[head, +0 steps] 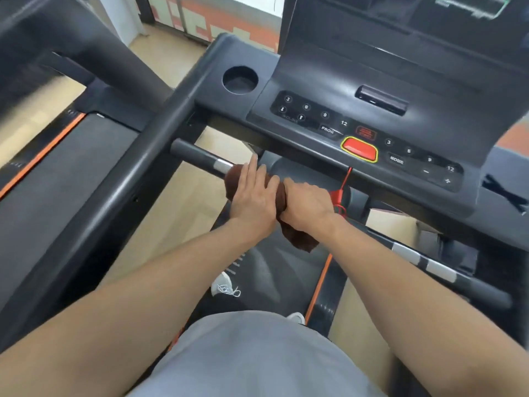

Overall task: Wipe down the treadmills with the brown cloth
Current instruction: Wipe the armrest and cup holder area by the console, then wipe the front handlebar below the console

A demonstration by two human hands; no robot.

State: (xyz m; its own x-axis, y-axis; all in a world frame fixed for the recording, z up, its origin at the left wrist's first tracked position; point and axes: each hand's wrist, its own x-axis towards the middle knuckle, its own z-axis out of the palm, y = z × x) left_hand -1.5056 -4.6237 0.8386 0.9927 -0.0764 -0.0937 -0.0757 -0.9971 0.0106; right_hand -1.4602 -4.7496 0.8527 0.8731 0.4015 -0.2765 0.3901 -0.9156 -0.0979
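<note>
Both hands, left hand (253, 197) and right hand (307, 206), grip brown cloth (297, 237) around handlebar (197, 157)

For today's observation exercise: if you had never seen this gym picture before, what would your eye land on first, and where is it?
The bright red stop button with its yellow rim stands out on the dark treadmill console, right of centre. Just below it, the left hand and right hand press a brown cloth around the front handlebar, a red safety cord hanging beside them. A round cup holder sits at the console's left.
</note>
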